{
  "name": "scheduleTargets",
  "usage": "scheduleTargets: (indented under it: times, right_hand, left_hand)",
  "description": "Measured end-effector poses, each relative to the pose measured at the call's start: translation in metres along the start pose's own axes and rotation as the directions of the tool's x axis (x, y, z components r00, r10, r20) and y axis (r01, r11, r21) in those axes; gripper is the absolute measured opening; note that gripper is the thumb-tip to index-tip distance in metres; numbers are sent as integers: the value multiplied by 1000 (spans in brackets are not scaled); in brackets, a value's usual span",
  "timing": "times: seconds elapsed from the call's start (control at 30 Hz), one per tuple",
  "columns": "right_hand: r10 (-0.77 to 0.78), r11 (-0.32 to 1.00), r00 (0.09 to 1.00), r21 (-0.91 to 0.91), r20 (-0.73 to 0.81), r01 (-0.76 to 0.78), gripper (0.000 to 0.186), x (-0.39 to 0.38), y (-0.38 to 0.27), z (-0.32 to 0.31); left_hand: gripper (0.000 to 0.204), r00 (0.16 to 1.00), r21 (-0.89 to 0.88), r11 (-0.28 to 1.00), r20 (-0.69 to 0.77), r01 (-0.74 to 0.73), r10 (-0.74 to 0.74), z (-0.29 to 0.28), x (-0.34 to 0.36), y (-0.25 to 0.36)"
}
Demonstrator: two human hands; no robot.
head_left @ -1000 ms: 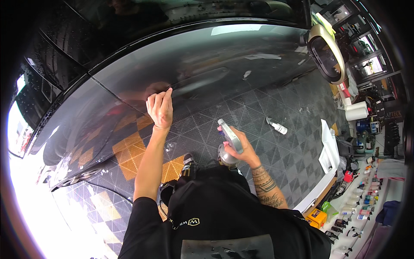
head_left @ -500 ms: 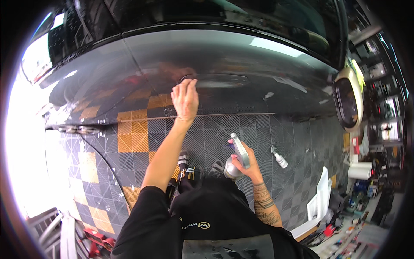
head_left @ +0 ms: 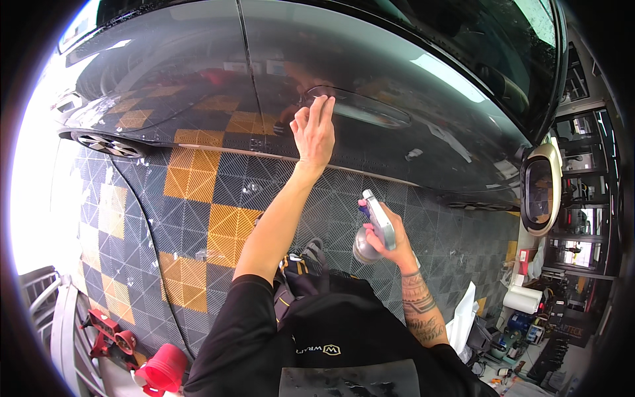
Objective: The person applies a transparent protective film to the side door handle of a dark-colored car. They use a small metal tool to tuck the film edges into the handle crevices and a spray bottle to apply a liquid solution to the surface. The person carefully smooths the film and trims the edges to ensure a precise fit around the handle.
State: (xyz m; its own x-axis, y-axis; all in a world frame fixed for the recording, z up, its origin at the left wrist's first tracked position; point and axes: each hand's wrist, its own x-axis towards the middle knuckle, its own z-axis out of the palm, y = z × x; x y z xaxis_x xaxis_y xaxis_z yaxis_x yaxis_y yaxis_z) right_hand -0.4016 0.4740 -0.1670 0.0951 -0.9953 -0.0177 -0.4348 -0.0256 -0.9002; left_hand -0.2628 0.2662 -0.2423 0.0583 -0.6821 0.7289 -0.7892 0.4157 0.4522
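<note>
A dark grey car door with glossy, mirror-like paint stretches across the upper view. My left hand reaches up to the left end of the flush door handle. Its first two fingers are stretched out with their tips at the handle's edge, and the other fingers are bent. The thumb is hidden, and nothing shows in this hand. Lower and to the right, my right hand is closed round the neck of a spray bottle. The bottle has a grey trigger head and a clear, rounded body.
Underfoot lies a tiled floor in grey and orange, crossed by a black cable. A red bucket and a metal ladder stand at lower left. The wing mirror juts out at right. Supplies and a white roll lie beyond.
My view has turned and shifted left, bringing the red bucket into sight. My left hand stays by the handle's left end, its first two fingers now straighter. My right hand still holds the spray bottle.
</note>
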Motion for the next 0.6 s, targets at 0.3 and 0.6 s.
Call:
scheduleTargets:
  times: [0.3,0.6]
  right_hand:
    - [-63,985,994,153,-93,76,50,23,-22,18]
    - [-44,983,997,175,-71,55,48,37,-20,23]
  left_hand:
    - [59,981,22,996,179,-84,79,-7,-2,-19]
    - [69,920,125,970,360,-209,152,-33,6,-30]
